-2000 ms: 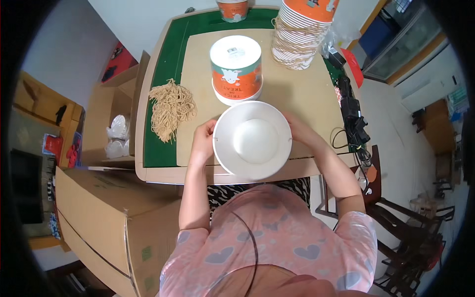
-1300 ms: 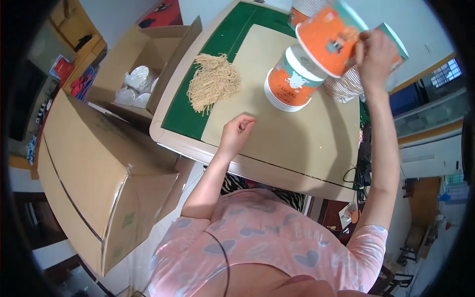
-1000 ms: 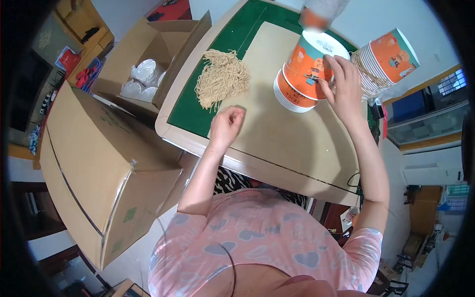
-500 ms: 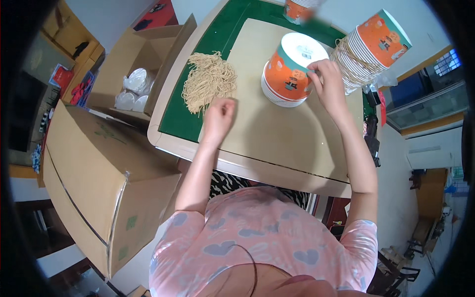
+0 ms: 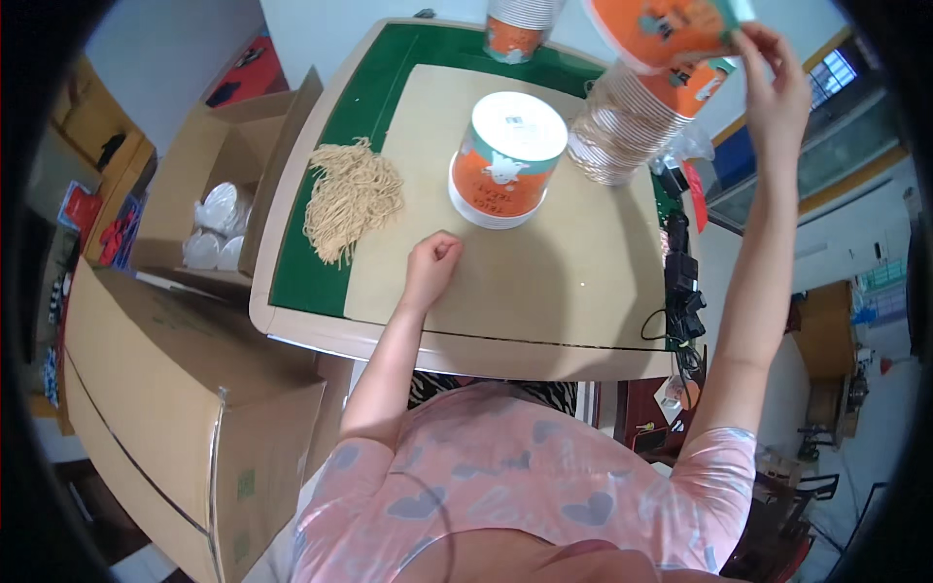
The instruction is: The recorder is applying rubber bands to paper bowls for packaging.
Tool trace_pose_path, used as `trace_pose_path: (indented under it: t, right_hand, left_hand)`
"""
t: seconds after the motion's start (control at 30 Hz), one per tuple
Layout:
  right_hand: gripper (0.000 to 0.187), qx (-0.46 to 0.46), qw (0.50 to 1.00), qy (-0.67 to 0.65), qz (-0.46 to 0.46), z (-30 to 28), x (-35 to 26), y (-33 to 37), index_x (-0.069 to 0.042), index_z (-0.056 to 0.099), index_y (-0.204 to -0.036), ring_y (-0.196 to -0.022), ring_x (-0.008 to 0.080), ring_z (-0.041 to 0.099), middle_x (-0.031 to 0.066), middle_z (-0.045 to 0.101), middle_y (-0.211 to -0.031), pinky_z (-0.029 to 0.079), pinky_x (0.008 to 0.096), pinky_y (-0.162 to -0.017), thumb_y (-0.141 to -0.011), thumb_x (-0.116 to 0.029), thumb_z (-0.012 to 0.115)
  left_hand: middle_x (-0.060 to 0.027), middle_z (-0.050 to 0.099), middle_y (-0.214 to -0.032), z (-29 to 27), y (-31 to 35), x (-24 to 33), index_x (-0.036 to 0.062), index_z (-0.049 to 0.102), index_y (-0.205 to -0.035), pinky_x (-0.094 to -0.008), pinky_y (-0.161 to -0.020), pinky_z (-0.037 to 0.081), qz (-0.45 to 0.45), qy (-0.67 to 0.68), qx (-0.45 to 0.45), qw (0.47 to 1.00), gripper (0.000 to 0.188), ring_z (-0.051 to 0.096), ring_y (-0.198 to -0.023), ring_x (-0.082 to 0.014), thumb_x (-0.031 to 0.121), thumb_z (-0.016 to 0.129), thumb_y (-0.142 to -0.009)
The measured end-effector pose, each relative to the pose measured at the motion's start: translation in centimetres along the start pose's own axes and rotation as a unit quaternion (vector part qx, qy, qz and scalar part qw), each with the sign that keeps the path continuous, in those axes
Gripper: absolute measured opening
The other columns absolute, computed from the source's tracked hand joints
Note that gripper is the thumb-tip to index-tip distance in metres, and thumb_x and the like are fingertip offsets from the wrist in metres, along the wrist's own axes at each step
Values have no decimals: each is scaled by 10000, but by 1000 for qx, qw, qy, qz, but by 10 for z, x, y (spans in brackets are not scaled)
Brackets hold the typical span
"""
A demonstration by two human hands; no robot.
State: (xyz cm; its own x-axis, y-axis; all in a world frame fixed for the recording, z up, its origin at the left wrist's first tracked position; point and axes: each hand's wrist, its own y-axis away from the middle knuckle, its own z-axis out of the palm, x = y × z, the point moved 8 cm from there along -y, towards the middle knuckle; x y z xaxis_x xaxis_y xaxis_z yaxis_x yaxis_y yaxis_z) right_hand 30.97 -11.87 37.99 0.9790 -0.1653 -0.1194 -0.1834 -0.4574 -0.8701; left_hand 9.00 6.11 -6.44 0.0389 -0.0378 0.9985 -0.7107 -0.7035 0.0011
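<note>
My right hand (image 5: 777,92) is raised at the upper right, its fingers pinching the rim of an orange paper bucket (image 5: 666,21) with a green band. That bucket hangs tilted above a leaning stack of paper buckets (image 5: 632,117) with tan cords about them. My left hand (image 5: 432,267) is closed in a loose fist over the brown board (image 5: 505,291); whatever its curled fingers may hold is hidden. Just beyond it, a few nested orange buckets (image 5: 501,180) stand upside down, white base up. To the left lies a heap of tan cords (image 5: 352,199).
The board lies on a green-topped table (image 5: 306,282). Another bucket stack (image 5: 515,39) stands at the far edge. Black cables and adapters (image 5: 682,277) line the right edge. Left of the table are an open carton (image 5: 185,136) with white items and a large cardboard box (image 5: 146,389).
My right hand has lifted a bucket off the nested ones and carried it up and right over the leaning stack. My left hand has moved away from the cords, toward the nested buckets. The view has shifted.
</note>
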Motion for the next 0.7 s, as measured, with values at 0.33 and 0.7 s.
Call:
trace_pose_path:
  t: [0.33,0.7]
  right_hand:
    - [225,-51,991,120,-13,-46,73,-44,-62,634,-1076,-889,125,602,49,674,-935,461,270,-806,-905,-206,612]
    - [187,-71,987,143,28,-13,109,-38,-61,644,-1022,-910,258,638,133,660,-951,493,342,-775,-847,-123,619]
  left_hand:
    - [20,564,-628,-5,8,-5,22,626,-809,-216,-540,408,4,-20,34,999,82,483,-577,-44,79,603,-864]
    - [-6,558,-596,-4,16,8,44,637,-815,-228,-522,413,47,-73,62,994,67,492,-541,-60,87,608,-858]
